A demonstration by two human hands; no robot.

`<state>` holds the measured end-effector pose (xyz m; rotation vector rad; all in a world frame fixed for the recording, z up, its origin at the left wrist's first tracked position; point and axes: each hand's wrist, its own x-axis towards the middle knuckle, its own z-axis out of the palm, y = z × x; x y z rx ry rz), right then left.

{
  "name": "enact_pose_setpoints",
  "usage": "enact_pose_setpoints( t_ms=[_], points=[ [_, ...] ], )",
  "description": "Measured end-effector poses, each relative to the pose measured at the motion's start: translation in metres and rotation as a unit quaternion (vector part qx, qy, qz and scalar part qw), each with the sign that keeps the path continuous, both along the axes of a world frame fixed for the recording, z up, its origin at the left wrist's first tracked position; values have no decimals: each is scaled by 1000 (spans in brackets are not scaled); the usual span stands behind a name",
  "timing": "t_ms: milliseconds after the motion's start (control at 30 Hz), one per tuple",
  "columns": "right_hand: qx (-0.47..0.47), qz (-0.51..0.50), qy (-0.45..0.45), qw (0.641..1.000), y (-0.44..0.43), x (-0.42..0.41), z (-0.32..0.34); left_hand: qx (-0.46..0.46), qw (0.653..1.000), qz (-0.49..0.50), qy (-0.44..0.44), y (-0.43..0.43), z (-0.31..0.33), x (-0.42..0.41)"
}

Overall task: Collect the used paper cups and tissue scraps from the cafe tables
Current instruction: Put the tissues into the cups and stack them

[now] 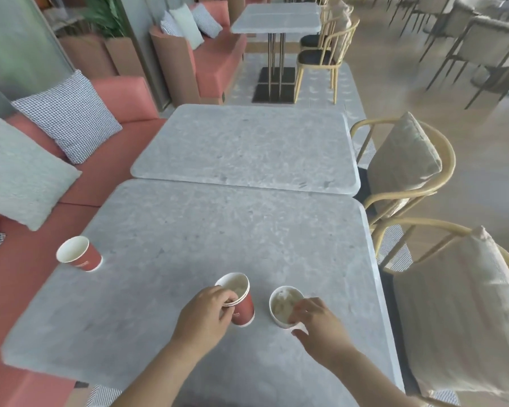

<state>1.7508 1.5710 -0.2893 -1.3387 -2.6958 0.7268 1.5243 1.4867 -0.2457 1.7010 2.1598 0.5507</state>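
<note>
On the near table (165,230), the left hand (206,314) pinches the rim of the stacked red cups (241,304), fingers closed on it. The right hand (318,321) grips the second cup (282,304) just beside — a third cup (78,254) stands well apart at the left edge.

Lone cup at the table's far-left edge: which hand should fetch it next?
Left, probably. The lone cup stands on the left hand's side, with bare table between. The right hand is at the white cup and would cross over the stacked cups.
</note>
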Motion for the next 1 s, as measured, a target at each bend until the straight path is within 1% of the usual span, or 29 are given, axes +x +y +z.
enact_pose_setpoints(
  t_ms=[167, 300, 500, 800, 900, 1000],
  points=[
    [-6, 29, 26, 999, 2, -44, -1, -23, 999, 39, -5, -18, -2, -28],
    [-5, 61, 30, 998, 0, -85, -1, -17, 998, 59, -11, -24, -3, -54],
    [2, 74, 41, 996, -7, -158, -7, -20, 998, 64, -10, -37, -1, -114],
    [-13, 37, 63, 997, -26, -296, -10, 22, 995, 94, 10, -59, 21, -248],
    [7, 26, 56, 998, -29, -334, -12, 42, 994, 103, 15, -63, 26, -286],
    [27, -1, 44, 999, -33, -362, -12, 56, 995, 79, 14, -66, 30, -315]
  ],
)
